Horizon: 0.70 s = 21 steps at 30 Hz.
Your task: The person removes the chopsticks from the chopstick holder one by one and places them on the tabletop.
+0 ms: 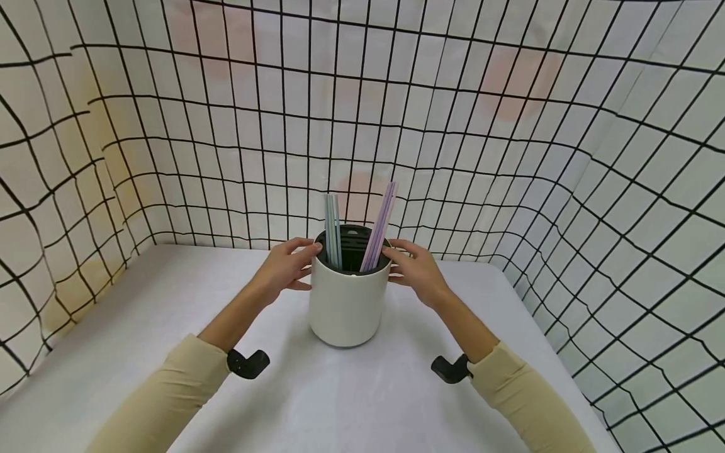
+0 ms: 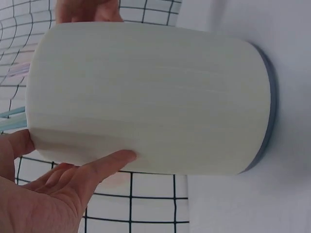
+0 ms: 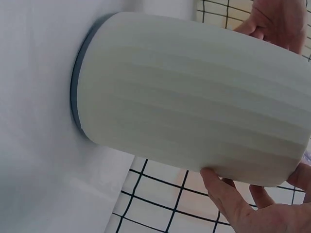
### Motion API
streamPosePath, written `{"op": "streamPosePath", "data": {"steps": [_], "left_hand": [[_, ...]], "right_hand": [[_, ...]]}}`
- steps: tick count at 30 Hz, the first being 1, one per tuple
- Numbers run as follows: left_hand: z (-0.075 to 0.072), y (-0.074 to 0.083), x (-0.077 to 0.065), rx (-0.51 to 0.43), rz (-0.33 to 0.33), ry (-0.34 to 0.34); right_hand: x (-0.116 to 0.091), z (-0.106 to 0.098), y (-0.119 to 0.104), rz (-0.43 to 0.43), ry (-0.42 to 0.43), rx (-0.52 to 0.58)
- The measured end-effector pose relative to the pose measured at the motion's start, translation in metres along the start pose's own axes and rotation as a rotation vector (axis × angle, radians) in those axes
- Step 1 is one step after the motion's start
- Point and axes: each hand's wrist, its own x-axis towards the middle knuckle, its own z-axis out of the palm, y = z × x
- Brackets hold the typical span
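Tabletop (image 1: 345, 402) is spreading around a white container (image 1: 345, 308), leaving room in front and to either side; the container is standing upright near the middle, well apart from the left and right edges. Behind it the far edge is running across, and white walls with black grid lines (image 1: 317, 50) are closing in the back and sides. Left hand (image 1: 286, 267) and right hand (image 1: 416, 267) are grasping the container from opposite sides, thumbs resting at the black rim (image 1: 348, 273), fingers lying along the wall. The container's rounded body is showing a matte, faintly ribbed surface, and a dark ring (image 2: 274, 97) is circling its base. Inside, slim, straight blue-green sticks (image 1: 333, 229) and lilac sticks (image 1: 378, 229) are leaning apart, with a black slotted insert (image 1: 355, 236) showing between them.
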Motion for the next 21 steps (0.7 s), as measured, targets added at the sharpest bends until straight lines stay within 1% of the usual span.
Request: {"op": "streamPosePath", "data": {"steps": [3, 6, 9, 13, 15, 17, 21], "left_hand": [[0.007, 0.002, -0.001, -0.003, 0.008, 0.004], [0.010, 0.002, 0.000, 0.010, 0.019, 0.004], [0.007, 0.004, 0.002, 0.046, 0.022, -0.005], [0.001, 0.009, 0.007, 0.094, 0.002, -0.026], [-0.001, 0.012, 0.011, 0.098, -0.013, -0.028], [0.000, 0.012, 0.014, 0.088, -0.024, -0.022], [0.003, 0.010, 0.019, 0.026, -0.023, -0.012]], "right_hand": [[-0.003, -0.006, 0.000, 0.000, 0.012, -0.004], [-0.005, -0.008, 0.000, -0.002, 0.015, -0.004], [-0.005, -0.008, 0.000, -0.015, 0.011, -0.010], [-0.005, -0.007, 0.003, -0.042, 0.007, -0.007], [-0.006, -0.007, 0.005, -0.057, 0.014, -0.003], [-0.007, -0.006, 0.006, -0.069, 0.021, -0.006], [-0.006, -0.005, 0.009, -0.084, 0.032, -0.010]]}}
